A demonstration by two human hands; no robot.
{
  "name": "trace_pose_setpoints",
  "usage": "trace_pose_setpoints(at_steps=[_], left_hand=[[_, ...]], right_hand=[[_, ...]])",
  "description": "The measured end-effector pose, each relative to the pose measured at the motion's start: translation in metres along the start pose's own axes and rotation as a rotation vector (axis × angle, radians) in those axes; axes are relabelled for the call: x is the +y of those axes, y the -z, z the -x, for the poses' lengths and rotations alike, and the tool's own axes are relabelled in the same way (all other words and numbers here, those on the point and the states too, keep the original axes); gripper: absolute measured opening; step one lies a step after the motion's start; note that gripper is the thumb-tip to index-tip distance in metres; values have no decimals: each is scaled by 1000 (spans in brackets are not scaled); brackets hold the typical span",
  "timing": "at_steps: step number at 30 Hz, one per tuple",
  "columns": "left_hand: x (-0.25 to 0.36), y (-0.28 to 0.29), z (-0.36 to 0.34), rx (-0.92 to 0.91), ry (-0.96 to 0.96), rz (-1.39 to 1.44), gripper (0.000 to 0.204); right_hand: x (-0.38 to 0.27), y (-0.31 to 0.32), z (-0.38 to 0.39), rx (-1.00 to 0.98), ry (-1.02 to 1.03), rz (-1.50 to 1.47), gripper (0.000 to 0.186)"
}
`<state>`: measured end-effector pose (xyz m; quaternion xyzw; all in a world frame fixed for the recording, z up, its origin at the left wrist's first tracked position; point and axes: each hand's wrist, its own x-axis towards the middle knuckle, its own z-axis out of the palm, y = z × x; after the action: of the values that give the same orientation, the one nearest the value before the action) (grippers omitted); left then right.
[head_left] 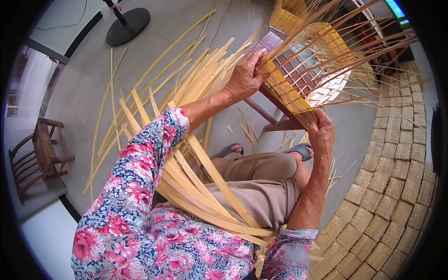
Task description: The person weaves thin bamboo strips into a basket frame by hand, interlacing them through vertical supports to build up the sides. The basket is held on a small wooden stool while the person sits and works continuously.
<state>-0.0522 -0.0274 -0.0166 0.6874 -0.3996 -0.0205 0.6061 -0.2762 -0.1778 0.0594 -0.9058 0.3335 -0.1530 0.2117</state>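
An unfinished bamboo weaving is stretched between my two hands, with a yellow band along its near edge and an open lattice of thin brown strips behind it. Loose strip ends fan out from it to the upper right. My left hand pinches the band's upper left corner. At the lower right corner, my right hand has its fingers closed on the edge. The weaving lies over a dark wooden stool, which hides most of the stool's top. Long pale bamboo strips lie across my lap under my left arm.
More bamboo strips are spread on the floor to the left. Rows of woven straw-coloured blocks line the right side. Woven baskets stand beyond the stool. A wooden chair is far left; a round black stand base is behind.
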Motion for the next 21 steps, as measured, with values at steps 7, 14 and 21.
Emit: trace_pose_setpoints(at_steps=[7, 14, 21], left_hand=[[0, -2, -1, -20, 7, 61, 52], [30, 12, -8, 90, -319, -179, 38], [92, -18, -14, -360, -614, -168, 44]], right_hand=[[3, -4, 2, 1, -31, 18, 12], [2, -1, -1, -16, -77, 79, 13], [-2, -4, 4, 8, -153, 8, 13]])
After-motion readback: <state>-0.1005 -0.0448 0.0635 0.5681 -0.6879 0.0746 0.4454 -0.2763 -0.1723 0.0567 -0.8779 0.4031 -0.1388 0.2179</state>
